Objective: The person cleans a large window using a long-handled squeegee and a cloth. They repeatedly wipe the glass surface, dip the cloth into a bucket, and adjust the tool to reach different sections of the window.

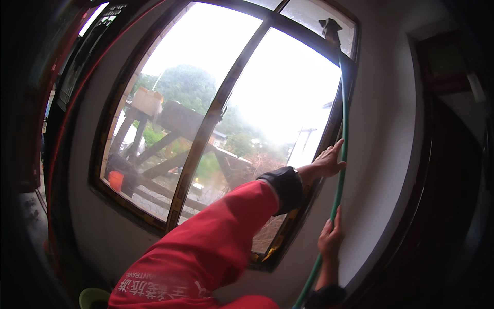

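A long green pole (pixel 344 116) runs up the right side of the window, bending slightly along its length. Its upper end carries a dark, bunched cloth-like head (pixel 330 26), which is up against the small top-right pane (pixel 308 15). My left hand (pixel 329 160), in a red sleeve with a dark cuff, is at the pole's middle, thumb against it and index finger stretched along it. Lower down, my right hand (pixel 332 235) grips the same pole with its fingers around it. Below that hand the pole leaves the view at the bottom.
The dark-framed window (pixel 220 100) fills the middle, set in a white wall (pixel 380 154). Outside stand wooden beams (pixel 158 150) and an orange cup (pixel 115 180). A red hose or cable (pixel 61 131) hangs at left. A green basin (pixel 92 298) is at lower left, a dark doorway (pixel 444 185) at right.
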Tool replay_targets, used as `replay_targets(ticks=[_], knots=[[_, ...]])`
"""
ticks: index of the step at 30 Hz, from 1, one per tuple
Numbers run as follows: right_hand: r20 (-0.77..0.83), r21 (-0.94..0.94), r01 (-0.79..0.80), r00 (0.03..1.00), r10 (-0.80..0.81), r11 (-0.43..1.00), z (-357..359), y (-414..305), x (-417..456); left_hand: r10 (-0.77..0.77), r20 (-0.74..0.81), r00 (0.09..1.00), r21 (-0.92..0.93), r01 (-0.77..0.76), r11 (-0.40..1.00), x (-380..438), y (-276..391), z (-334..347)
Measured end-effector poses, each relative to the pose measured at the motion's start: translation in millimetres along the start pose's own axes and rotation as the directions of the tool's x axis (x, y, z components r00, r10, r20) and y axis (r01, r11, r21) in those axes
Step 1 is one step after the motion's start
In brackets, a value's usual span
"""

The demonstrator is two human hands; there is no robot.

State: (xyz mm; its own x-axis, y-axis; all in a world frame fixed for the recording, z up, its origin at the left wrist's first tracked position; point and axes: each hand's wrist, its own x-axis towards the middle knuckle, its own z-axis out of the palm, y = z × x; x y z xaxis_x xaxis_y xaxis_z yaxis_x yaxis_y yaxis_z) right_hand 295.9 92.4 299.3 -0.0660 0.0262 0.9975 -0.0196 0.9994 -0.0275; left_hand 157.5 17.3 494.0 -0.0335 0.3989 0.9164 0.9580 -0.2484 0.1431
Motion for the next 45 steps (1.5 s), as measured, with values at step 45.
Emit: replay_targets(ticks=[45], knots=[[0.280, -0.223, 0.273, 0.938, -0.206, 0.936, -26, -55, 145, -0.230, -0.082, 0.970, -0.024, 0.229, 0.973, -177, -110, -217]])
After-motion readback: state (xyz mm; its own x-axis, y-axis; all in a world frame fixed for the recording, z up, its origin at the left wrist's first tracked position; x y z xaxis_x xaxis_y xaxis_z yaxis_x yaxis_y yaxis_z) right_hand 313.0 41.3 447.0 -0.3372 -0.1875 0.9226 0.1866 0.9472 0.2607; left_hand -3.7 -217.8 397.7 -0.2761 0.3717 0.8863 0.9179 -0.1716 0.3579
